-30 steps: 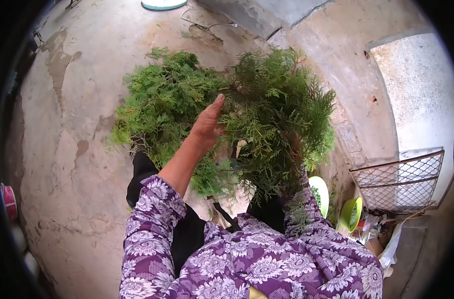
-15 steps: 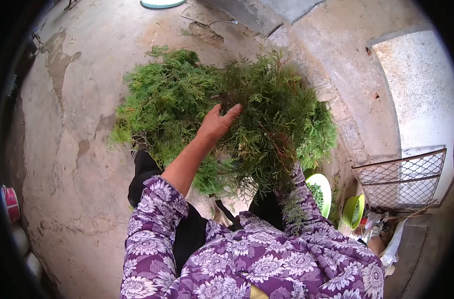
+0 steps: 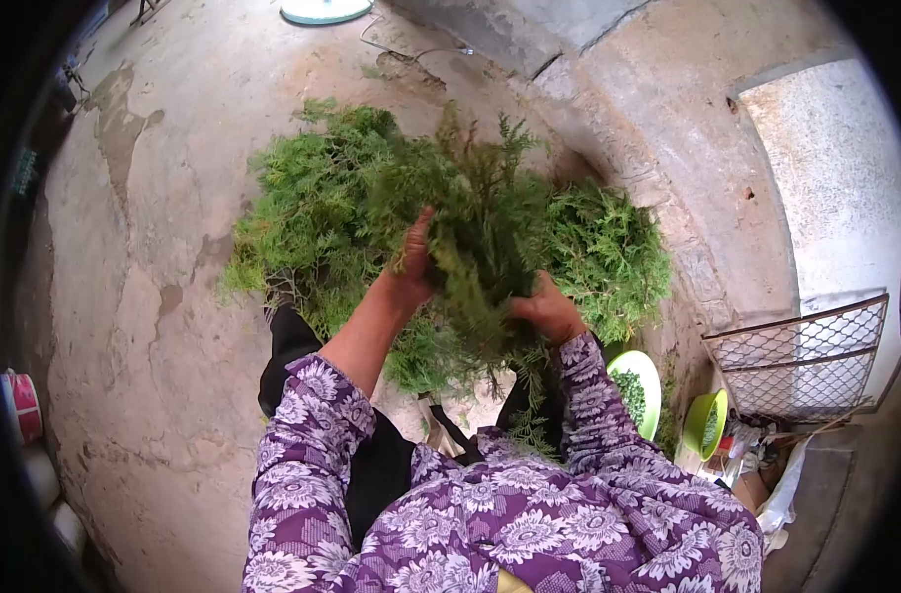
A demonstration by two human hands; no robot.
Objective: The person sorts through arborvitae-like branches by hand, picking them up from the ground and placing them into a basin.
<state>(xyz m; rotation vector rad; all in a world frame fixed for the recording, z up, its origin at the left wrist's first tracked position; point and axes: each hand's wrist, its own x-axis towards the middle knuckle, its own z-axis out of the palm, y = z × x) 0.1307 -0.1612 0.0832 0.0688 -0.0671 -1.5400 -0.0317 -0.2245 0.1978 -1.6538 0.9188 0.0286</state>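
A bushy bunch of evergreen branches with flat, scaly green sprays is raised between my hands, partly blurred by motion. My left hand presses on its left side with the thumb pointing up, its fingers sunk into the foliage. On the lower right, my right hand is closed around the bunch, thumb towards the middle. More cut greenery lies on the floor beneath, one heap to the left and another heap to the right.
Beside my right sleeve stands a pale green basin holding small green bits. A yellow-green bowl is farther right, near a metal mesh frame by the wall. Stained concrete floor stretches left. A round pale-blue-rimmed object sits at the top.
The bunch has swung left and turned more upright between my hands. My right hand, hidden behind foliage before, now shows. My left hand has shifted slightly left and tilted upward.
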